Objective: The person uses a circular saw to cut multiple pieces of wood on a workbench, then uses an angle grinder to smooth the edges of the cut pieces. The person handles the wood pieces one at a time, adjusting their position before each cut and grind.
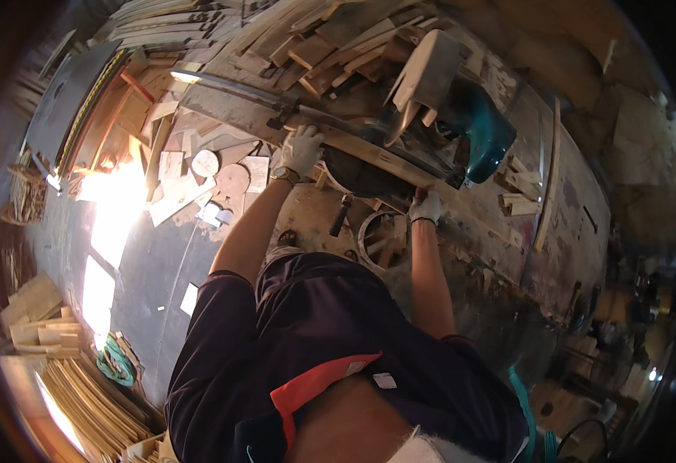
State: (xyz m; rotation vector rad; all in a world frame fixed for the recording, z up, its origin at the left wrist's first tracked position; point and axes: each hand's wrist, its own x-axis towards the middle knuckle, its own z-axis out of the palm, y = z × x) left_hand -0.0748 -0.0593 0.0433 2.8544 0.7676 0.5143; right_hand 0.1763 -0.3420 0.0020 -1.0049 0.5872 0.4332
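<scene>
A narrow wooden strip [374,157] lies along the fence of a miter saw [486,133] with a teal motor housing. The saw's blade guard [428,71] stands raised behind the strip. My left hand [301,150], in a pale work glove, grips the strip near its left end, fingers bent over it. At the strip's right end is my right hand [425,207], also gloved, its fingers closed around the end and partly hidden. Between my hands is the saw's dark round base [357,171], with a black handle [340,215] sticking out toward me.
Offcuts [315,52] are heaped behind the saw. More scraps and round wooden discs [233,180] lie on the floor to the left. A metal ring [382,239] is below the saw. Stacked boards [91,401] and a coiled green hose [115,363] are at lower left.
</scene>
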